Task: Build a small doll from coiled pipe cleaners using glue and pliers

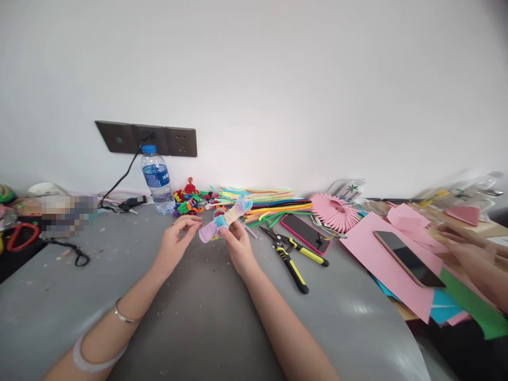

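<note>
My right hand [240, 248] is closed around a fuzzy pipe-cleaner piece [222, 222] in lilac, pale blue and cream, its coiled ends tilted up to the right. Just left of the piece's lilac end is my left hand [178, 241], thumb and fingertips drawn together in a pinch. Whether something thin sits between those fingertips is too small to make out. Behind both hands lie a bundle of loose pipe cleaners [273, 203] in many colours and a heap of small twisted pipe-cleaner figures [188, 201].
Yellow-black pliers [291, 259] and a pink-cased phone [305, 233] lie to the right. A water bottle [157, 182] stands by the wall. Further right are a pink folded-paper ring [333, 211], pink sheets, another phone [408, 259] and another person's hand [476, 254]. Red-handled scissors [24, 236] lie left.
</note>
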Demonstrator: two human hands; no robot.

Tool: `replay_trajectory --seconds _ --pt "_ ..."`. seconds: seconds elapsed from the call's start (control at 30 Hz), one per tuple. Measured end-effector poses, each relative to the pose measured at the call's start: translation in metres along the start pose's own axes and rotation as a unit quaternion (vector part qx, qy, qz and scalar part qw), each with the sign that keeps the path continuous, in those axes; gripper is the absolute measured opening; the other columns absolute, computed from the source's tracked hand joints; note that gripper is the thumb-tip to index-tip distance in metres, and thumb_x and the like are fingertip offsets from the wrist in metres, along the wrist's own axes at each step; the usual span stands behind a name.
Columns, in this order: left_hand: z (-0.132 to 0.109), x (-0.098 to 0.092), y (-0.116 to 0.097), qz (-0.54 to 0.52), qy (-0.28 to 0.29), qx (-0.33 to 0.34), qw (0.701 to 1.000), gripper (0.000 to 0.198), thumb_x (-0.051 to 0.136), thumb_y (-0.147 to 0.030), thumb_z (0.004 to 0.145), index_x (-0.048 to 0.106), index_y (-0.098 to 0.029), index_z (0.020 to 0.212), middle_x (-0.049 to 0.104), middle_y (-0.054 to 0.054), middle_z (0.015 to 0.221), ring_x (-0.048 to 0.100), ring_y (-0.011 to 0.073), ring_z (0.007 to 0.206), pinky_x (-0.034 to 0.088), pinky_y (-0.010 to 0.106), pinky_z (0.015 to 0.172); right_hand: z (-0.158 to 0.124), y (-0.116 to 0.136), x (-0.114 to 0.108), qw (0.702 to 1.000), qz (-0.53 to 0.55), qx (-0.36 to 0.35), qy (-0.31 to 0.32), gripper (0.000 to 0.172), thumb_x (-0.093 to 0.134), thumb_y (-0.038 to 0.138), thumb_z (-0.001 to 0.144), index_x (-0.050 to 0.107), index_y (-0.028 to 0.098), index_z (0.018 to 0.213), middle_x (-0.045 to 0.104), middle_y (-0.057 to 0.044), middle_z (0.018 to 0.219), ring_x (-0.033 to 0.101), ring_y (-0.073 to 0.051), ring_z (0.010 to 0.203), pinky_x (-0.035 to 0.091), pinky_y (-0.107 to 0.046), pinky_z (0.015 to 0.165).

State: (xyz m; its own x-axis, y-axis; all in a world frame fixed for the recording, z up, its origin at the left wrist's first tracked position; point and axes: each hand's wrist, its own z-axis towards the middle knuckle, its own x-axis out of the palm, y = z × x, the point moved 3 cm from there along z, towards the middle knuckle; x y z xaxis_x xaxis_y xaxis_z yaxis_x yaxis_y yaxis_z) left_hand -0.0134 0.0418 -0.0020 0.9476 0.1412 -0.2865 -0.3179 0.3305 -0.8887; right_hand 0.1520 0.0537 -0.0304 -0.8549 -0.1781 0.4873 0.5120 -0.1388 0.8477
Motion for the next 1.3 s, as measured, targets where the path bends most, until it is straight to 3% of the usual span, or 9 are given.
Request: replay_trajectory --seconds 0.17,0.3,0.67,1.3 --pt "-0.0019 0.0002 -0.0021 -0.033 0.011 -0.038 0.999 0.039 0.049 -0.053 0.090 0.067 -0.019 0.090 0.070 0.008 0.095 0.064 0.0234 0.095 0.048 0.032 0.085 -0.0003 0.0016 0.0002 1.000 -0.007 -0.009 -0.002 0.042 0.078 0.043 0.070 0.066 0.023 0.104 0.071 -0.005 0.103 0.063 -0.022 0.097 0.047 -0.031 0.087" --pt "-0.0030 0.0068 0.0005 -0.022 0.055 -0.058 0.997 0.040 0.054 -0.055 0.085 0.067 -0.019 0.099 0.071 0.007 0.092 0.063 0.0224 0.085 0.049 0.031 0.075 -0.0003 0.0031 0.0007 1.000 -0.004 -0.016 -0.005 0.043 0.078 0.042 0.069 0.065 0.024 0.105 0.071 -0.004 0.104 0.063 -0.022 0.097 0.048 -0.032 0.087" --pt "-0.0016 0.0038 0.0010 -0.020 0.060 -0.024 0.998 0.030 0.071 -0.039 0.075 0.069 -0.018 0.096 0.071 0.007 0.093 0.063 0.0222 0.086 0.046 0.031 0.075 -0.0006 0.0024 0.0012 1.000 0.009 -0.022 0.005 0.039 0.078 0.037 0.070 0.066 0.024 0.106 0.071 -0.004 0.105 0.062 -0.021 0.098 0.048 -0.031 0.086" --pt "-0.0056 0.0051 -0.0010 -0.036 0.041 0.026 0.998 0.028 0.068 -0.036 0.079 0.064 -0.018 0.100 0.066 0.006 0.095 0.059 0.0200 0.085 0.046 0.032 0.076 -0.0004 0.0015 -0.0004 0.999 -0.015 -0.028 0.003 0.042 0.082 0.045 0.063 0.067 0.023 0.096 0.073 -0.004 0.100 0.065 -0.024 0.096 0.049 -0.035 0.087"
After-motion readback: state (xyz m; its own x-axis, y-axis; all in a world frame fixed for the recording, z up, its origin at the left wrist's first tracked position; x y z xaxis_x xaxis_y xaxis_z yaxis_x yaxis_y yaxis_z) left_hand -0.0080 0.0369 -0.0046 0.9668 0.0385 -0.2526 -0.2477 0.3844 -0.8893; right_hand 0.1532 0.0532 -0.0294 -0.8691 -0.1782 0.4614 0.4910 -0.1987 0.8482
